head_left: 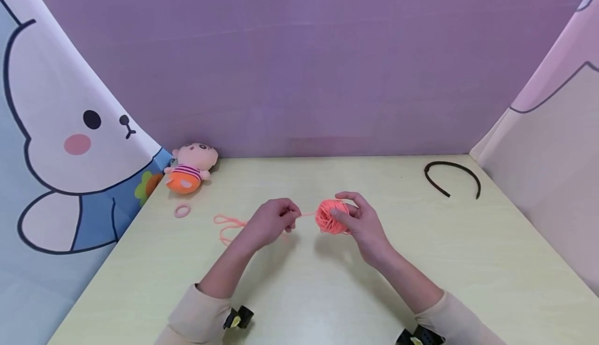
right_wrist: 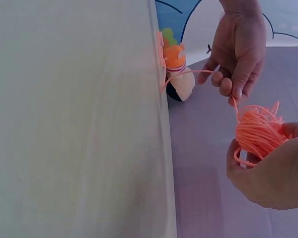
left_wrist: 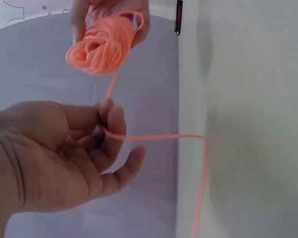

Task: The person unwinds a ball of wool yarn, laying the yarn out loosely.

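Observation:
My right hand grips a coral-pink ball of yarn above the table, thumb on the near side and fingers round the back. In the left wrist view the ball of yarn shows its looped end. A short taut strand runs from the ball to my left hand, whose thumb and forefinger pinch it. Past the pinch, the loose strand drops to the table. Slack yarn lies in loops left of my left hand, partly hidden behind that wrist.
At the table's back left sits a plush doll with an orange bottom and striped top. A small pink ring lies in front of it. Toward the back right lies a dark curved band. A purple curtain hangs behind the table.

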A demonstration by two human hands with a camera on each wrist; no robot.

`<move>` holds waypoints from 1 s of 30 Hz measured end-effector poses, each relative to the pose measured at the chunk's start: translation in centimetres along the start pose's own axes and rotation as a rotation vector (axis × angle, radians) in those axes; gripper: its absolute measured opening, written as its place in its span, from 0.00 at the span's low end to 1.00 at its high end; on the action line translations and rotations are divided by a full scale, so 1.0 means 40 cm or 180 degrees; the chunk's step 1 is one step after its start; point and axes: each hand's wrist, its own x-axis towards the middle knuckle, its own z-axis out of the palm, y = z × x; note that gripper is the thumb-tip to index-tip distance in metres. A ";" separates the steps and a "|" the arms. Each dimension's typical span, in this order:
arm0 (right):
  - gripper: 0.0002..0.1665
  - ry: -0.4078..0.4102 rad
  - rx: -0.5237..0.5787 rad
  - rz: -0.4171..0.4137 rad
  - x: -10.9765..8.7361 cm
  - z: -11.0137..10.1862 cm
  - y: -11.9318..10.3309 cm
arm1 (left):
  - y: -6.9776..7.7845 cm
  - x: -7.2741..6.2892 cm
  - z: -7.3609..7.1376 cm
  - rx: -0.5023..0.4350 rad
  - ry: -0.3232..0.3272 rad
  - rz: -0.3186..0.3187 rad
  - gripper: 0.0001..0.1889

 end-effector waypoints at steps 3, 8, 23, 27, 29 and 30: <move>0.26 -0.0033 -0.0010 0.0004 0.001 -0.001 0.000 | 0.005 -0.003 -0.020 0.0401 0.0081 -0.0061 0.05; 0.26 -0.0071 -0.0085 0.0041 0.000 -0.001 0.001 | 0.011 -0.008 -0.041 0.0691 0.0312 0.0001 0.06; 0.28 -0.0311 -0.0408 0.0107 -0.001 0.005 0.008 | 0.023 -0.018 -0.065 0.0078 0.1181 0.0362 0.06; 0.28 -0.0280 -0.0450 0.0086 0.001 0.003 0.010 | 0.027 -0.021 -0.073 0.0023 0.1273 0.0379 0.05; 0.28 -0.0268 -0.0468 0.0081 0.002 0.003 0.010 | 0.028 -0.022 -0.077 -0.0005 0.1332 0.0407 0.05; 0.28 -0.0262 -0.0474 0.0081 0.002 0.002 0.011 | 0.028 -0.023 -0.079 -0.0019 0.1358 0.0429 0.05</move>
